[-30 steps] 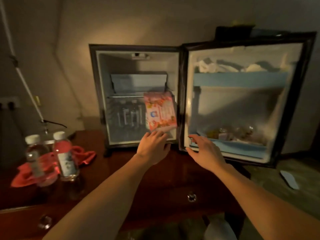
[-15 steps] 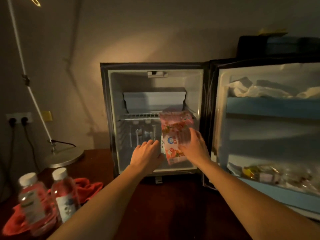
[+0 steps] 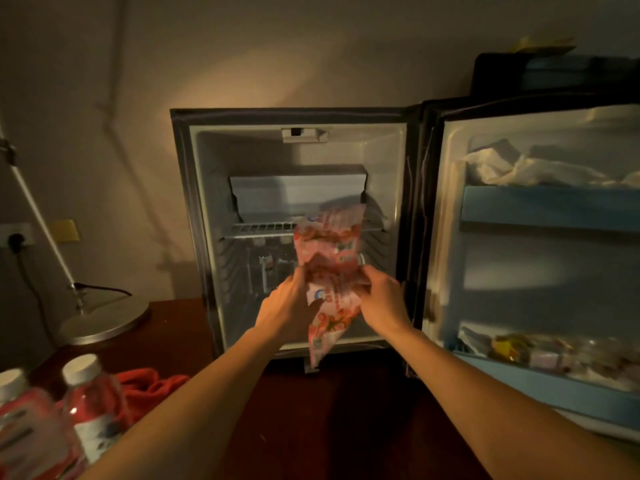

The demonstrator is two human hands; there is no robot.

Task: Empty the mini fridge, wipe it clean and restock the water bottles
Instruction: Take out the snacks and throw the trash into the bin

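One head-worn wide-angle camera supplies the only view. It faces forward and slightly downward over both forearms toward the open black mini fridge with white interior (image 3: pixel 298 174), which stands close ahead at arm's reach on the dark brown wooden tabletop (image 3: pixel 363 417). The swung-open white-lined fridge door (image 3: pixel 540 265) fills the right side; the beige wall (image 3: pixel 242 53) closes the background.

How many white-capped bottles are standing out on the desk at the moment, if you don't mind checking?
2. One white-capped bottle stands at the lower left on the desk by the red cloth; the other is left of it, cut off by the frame edge. More may be out of view.
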